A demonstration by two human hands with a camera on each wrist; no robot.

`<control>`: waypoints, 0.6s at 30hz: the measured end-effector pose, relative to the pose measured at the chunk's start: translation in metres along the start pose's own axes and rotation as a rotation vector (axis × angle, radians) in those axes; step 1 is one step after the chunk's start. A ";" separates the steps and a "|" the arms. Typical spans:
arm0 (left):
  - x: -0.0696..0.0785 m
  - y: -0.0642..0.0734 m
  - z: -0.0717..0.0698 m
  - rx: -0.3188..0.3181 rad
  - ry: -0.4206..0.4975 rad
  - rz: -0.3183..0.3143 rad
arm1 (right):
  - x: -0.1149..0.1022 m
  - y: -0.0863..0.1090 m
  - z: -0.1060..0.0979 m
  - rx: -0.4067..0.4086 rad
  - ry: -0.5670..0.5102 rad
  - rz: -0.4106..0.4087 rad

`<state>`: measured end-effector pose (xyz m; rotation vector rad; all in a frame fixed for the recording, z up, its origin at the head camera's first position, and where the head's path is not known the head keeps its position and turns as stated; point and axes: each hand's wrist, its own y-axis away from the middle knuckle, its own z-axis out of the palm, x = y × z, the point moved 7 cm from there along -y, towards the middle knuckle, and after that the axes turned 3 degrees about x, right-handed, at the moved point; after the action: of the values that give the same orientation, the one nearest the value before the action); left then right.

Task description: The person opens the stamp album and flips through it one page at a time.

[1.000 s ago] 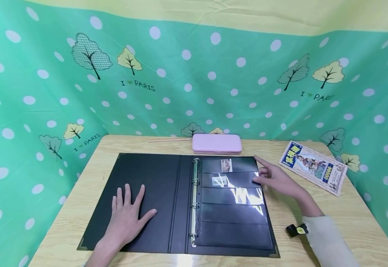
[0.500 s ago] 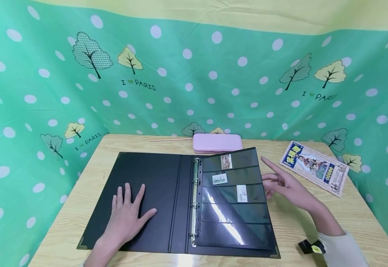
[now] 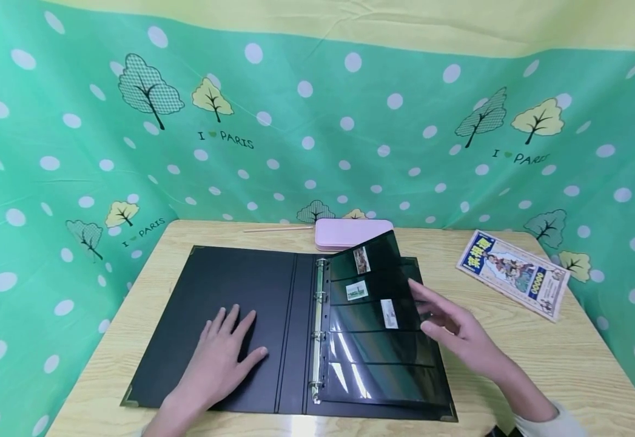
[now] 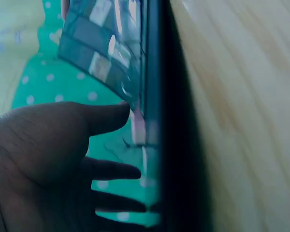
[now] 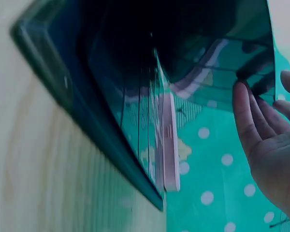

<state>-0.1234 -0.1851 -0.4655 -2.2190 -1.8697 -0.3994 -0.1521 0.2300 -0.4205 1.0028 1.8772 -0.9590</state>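
Observation:
A black four-sided stamp album (image 3: 230, 285) lies spread on the table, its metal ring spine (image 3: 319, 328) in the middle. My left hand (image 3: 213, 358) rests on the bare inside of the left cover with fingers spread. On the right, a clear-pocketed black page (image 3: 372, 349) is lifted and bent toward the rings. It carries three small stamps, one of them a green-and-white stamp (image 3: 357, 291). My right hand (image 3: 459, 334) is at the page's outer edge; in the right wrist view its extended fingers (image 5: 249, 116) touch the underside, with the thumb apart from them.
A pink pencil case (image 3: 350, 230) stands behind the album, partly overlapped by the lifted page. Beside it lies a thin stick (image 3: 279, 229). A printed paper packet (image 3: 514, 273) lies at the right back. A green dotted curtain (image 3: 306, 133) surrounds the wooden table (image 3: 557, 364).
The page's outer edge has risen and swung left toward the rings, and my right hand has followed after briefly drawing back. My left hand has shifted slightly right on the cover.

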 end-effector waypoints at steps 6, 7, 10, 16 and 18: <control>0.041 0.005 -0.007 0.001 0.159 0.104 | -0.016 0.002 0.021 -0.046 -0.041 -0.068; 0.048 0.006 -0.009 0.006 0.194 0.116 | -0.018 0.002 0.026 -0.058 -0.058 -0.075; 0.069 0.006 -0.014 0.035 0.307 0.157 | -0.025 0.000 0.039 -0.100 -0.118 -0.094; 0.103 0.008 -0.020 0.030 0.615 0.264 | -0.037 -0.002 0.059 -0.161 -0.205 -0.076; 0.112 0.007 -0.021 0.011 0.731 0.287 | -0.041 -0.003 0.064 -0.184 -0.223 -0.056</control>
<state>-0.0999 -0.0890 -0.4079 -1.9092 -1.1518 -0.9733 -0.1206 0.1613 -0.4100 0.7083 1.7764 -0.8741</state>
